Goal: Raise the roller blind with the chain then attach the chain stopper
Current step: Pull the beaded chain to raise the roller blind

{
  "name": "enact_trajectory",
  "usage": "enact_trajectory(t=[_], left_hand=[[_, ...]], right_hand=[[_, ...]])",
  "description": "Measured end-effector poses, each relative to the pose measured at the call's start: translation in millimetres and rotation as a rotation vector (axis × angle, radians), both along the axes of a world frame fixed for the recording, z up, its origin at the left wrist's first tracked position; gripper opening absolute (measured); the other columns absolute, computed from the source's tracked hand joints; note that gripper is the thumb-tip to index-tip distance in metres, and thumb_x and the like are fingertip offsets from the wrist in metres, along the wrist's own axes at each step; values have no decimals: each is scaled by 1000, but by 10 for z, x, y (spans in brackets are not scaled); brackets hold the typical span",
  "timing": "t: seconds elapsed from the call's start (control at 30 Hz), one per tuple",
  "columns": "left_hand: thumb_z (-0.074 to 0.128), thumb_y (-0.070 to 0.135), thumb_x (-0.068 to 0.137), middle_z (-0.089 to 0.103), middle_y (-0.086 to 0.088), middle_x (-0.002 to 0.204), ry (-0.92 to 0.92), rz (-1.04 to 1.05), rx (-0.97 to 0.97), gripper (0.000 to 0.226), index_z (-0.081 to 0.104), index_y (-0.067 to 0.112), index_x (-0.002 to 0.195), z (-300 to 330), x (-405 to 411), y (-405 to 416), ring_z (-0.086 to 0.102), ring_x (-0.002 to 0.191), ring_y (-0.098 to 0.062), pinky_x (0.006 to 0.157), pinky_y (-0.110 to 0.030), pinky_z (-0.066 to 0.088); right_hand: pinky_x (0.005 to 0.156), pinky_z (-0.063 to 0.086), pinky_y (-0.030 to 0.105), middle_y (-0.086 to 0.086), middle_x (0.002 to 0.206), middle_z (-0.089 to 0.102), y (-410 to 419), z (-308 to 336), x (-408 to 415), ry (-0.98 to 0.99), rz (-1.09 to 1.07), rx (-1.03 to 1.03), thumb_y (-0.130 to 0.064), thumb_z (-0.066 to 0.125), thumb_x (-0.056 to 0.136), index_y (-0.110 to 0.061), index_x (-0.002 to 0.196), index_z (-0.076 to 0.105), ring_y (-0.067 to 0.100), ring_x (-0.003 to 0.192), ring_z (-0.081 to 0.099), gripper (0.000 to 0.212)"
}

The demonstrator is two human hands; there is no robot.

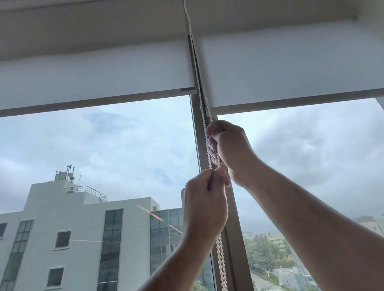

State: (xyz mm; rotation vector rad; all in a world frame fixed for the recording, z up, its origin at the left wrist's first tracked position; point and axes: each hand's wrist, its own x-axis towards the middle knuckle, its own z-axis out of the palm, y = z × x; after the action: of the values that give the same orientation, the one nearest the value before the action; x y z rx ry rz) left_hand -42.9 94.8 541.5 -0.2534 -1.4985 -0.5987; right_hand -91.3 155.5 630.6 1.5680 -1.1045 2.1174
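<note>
Bead chain [221, 264] gripped by left hand [204, 205], right hand [229, 147].

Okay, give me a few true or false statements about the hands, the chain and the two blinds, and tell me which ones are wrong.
1. Both hands grip the chain. True.
2. The left hand is above the right hand. False: the right is higher.
3. The left blind sits higher than the right blind. True.
4. Both blinds cover the glass fully. False: sky and buildings show below them.
5. The chain hangs in front of the window frame. True.
</note>
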Motion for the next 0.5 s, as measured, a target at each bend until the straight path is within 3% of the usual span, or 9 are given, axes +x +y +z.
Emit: enact_trajectory(t=[0.1, 0.23, 0.33, 0.43, 0.5], left_hand=[[49, 30, 101, 54, 0, 42, -52, -85, 1, 46, 64, 11, 62, 69, 106, -88, 48, 36, -18, 47, -32, 47], [39, 47, 102, 68, -6, 62, -70, -154, 232, 54, 67, 7, 78, 375, 233, -164, 62, 53, -18, 54, -32, 57], [40, 53, 100, 73, -11, 81, -117, -127, 167, 52, 68, 10, 89, 632, 290, -125, 66, 68, -20, 57, -29, 56], [42, 51, 100, 65, -8, 74, -142, -119, 108, 54, 66, 4, 94, 860, 294, 34, 58, 62, -21, 54, -29, 47], [43, 48, 101, 59, -2, 64, -149, -100, 137, 50, 66, 7, 86, 976, 236, 112, 50, 53, -17, 50, -24, 38]], right_hand=[[45, 24, 28, -3, 60, 40, -4, 11, 1, 71, -116, -63, -3, 38, 86, -17, 77, 54, 12, 45, 29, 22], [52, 31, 30, -9, 58, 46, 5, -123, 32, 161, -233, -113, -9, 44, 92, -21, 68, 55, 10, 51, 39, 29], [51, 31, 20, -15, 52, 47, 28, -392, 60, 206, -253, -129, -10, 45, 100, -20, 66, 52, 3, 50, 38, 36], [48, 29, 21, -18, 51, 47, -25, -700, 7, 234, -237, -92, -11, 45, 103, -20, 66, 51, 4, 50, 35, 38], [51, 28, 27, -14, 54, 43, -81, -855, -78, 231, -247, -75, -11, 44, 102, -18, 69, 51, 8, 53, 34, 34]])
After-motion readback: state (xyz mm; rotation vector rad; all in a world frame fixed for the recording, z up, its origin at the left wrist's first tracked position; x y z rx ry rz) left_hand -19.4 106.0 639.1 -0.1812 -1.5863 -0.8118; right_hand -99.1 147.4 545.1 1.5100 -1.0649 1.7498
